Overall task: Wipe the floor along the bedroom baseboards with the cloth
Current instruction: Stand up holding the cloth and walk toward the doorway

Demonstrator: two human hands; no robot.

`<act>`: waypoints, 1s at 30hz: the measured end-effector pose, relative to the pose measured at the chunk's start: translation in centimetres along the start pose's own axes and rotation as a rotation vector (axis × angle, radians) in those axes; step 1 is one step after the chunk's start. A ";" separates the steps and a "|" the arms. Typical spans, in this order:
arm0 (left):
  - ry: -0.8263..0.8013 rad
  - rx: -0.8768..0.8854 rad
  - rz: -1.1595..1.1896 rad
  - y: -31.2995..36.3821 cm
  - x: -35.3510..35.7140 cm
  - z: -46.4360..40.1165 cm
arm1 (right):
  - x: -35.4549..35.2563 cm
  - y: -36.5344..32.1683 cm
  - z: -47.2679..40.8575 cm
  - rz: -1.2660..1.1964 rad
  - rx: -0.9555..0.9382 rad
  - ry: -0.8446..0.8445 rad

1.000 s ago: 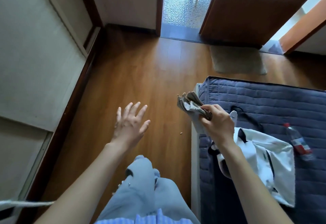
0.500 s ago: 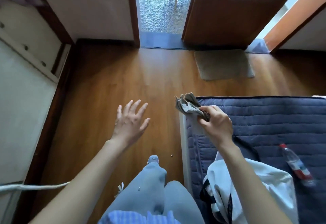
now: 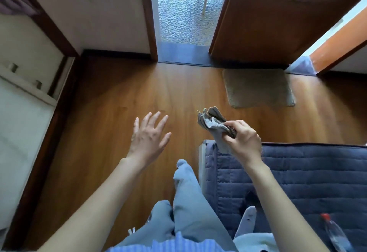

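The right hand holds the cloth up in the air, over the edge of the bed. The fingers and thumb are curled and pinch 1 end of the cloth. The rest of the gray, crumpled cloth sticks out past the fingertips, up and to the left, away from the wrist. A little bit of cloth also hangs down under the hand, close to the corner of the bed.

The left hand is up in the air too, over the brown wood floor. Its fingers are straight and spread apart, and it holds nothing. It is near the cloth but does not touch it.

The dark baseboard runs along the bottom of the far wall, well apart from the cloth. A tan mat lies on the floor by the door. A clear bottle with a red cap lies on the bed, at the bottom right. The person's legs in light blue pants show at the bottom.
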State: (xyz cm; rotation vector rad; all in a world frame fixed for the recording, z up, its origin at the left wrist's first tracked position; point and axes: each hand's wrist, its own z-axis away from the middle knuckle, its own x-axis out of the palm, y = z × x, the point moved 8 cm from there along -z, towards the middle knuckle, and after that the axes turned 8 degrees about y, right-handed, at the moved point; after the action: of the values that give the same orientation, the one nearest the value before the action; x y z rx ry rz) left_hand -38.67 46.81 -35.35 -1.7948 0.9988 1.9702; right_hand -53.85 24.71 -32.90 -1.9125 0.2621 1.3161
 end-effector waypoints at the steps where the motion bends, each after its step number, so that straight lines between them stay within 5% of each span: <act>1: 0.004 -0.008 -0.001 0.2 0.0 -1.5 | 0.3 0.2 -1.7 -0.006 -0.010 -0.009; 16: -0.003 -0.061 -0.038 0.6 -0.4 -19.3 | 1.9 1.2 -20.9 -0.038 -0.035 -0.009; 30: -0.078 0.263 -0.090 -1.6 -0.4 -43.2 | 5.5 1.6 -34.3 0.052 0.254 0.173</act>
State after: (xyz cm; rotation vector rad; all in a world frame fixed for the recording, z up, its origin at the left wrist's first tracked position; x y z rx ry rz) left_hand -5.09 19.53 -34.57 -1.5801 1.0762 1.7492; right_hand -28.32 1.14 -33.05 -1.8125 0.5436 1.0937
